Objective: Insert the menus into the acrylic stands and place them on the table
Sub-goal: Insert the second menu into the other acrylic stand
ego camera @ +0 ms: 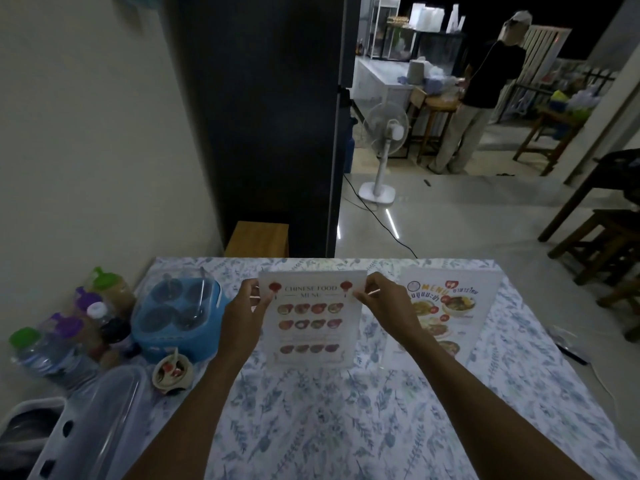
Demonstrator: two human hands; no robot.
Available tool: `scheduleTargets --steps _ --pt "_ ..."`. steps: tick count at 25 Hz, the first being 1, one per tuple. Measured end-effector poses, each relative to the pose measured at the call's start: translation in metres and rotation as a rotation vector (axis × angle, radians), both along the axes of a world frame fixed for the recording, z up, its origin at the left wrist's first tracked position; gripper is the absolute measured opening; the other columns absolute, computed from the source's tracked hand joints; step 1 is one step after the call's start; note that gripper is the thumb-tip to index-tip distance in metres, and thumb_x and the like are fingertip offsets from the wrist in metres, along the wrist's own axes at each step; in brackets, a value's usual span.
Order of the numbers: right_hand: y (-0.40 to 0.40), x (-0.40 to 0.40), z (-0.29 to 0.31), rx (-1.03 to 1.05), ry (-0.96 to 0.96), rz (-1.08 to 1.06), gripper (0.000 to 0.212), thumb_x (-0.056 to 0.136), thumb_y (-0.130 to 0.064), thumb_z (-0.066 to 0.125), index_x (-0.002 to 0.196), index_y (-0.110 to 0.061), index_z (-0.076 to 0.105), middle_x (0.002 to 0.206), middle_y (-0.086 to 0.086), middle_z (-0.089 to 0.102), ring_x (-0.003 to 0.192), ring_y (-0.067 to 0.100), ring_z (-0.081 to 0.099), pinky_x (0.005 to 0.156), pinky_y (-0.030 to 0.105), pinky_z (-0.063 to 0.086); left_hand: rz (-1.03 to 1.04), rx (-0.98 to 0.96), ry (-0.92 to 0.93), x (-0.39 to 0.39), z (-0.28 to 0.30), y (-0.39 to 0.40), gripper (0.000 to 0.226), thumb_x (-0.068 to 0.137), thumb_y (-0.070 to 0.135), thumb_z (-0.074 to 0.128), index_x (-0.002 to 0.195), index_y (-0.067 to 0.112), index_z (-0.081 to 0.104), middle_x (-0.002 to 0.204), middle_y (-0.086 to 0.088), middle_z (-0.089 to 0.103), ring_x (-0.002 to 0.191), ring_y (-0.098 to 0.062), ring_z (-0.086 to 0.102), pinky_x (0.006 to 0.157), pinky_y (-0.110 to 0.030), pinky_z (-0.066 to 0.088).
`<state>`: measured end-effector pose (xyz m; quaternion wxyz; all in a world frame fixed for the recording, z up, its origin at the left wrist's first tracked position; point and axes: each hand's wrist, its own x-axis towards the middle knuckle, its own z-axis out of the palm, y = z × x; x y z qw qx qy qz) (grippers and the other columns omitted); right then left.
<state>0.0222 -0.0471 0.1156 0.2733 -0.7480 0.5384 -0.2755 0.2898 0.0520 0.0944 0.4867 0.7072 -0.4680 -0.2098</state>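
At centre of the tabletop [311, 427], the Chinese food menu [310, 320] stands upright in its acrylic stand [349, 363], whose clear walls are hard to separate from the sheet. Left hand [242, 311] and right hand [384, 304] pinch the menu's upper corners, fingers [254, 289] clamped on the sheet; both forearms run off the lower frame edge. Just beside it on the right, a second menu [446, 306] stands in its own stand, the lower left part hidden behind the right wrist. Dim light blurs the small print on both sheets. Along the left edge crowd bottles [65, 327], a blue condiment caddy [178, 315], a small bowl [172, 374] and a clear lidded box [104, 417], partly cut off. Bare cloth lies open between the arms and toward the near right corner.
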Motion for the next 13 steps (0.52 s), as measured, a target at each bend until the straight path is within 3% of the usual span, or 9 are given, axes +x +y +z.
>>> scheduleTargets --steps 5,10,13 --pt "-0.011 0.011 -0.011 0.061 -0.010 -0.026 0.018 0.090 -0.031 0.069 0.098 -0.016 0.063 0.103 -0.001 0.071 0.087 0.015 0.071 0.077 0.032 0.058 -0.020 0.036 -0.036 0.010 -0.016 -0.017 0.027 0.095 0.044 0.054 0.116 0.027 0.052 0.106 0.004 0.070 0.091 -0.013 0.068 0.076 -0.036 0.059" --pt "-0.012 0.017 -0.026 0.109 -0.041 -0.048 0.016 0.093 -0.028 0.066 0.100 -0.014 0.060 0.099 -0.005 0.066 0.084 0.013 0.068 0.065 0.016 0.050 -0.055 0.066 0.003 0.010 -0.019 -0.024 0.030 0.097 0.038 0.053 0.120 0.020 0.051 0.106 0.004 0.067 0.090 -0.013 0.065 0.068 -0.019 0.049" --pt "-0.012 0.021 -0.033 0.140 -0.046 -0.050 0.017 0.094 -0.027 0.064 0.102 -0.014 0.057 0.098 -0.005 0.065 0.082 0.011 0.066 0.064 0.017 0.053 -0.054 0.079 -0.021 0.008 -0.021 -0.024 0.028 0.098 0.034 0.053 0.120 0.017 0.052 0.105 0.004 0.066 0.086 -0.010 0.063 0.063 -0.013 0.044"
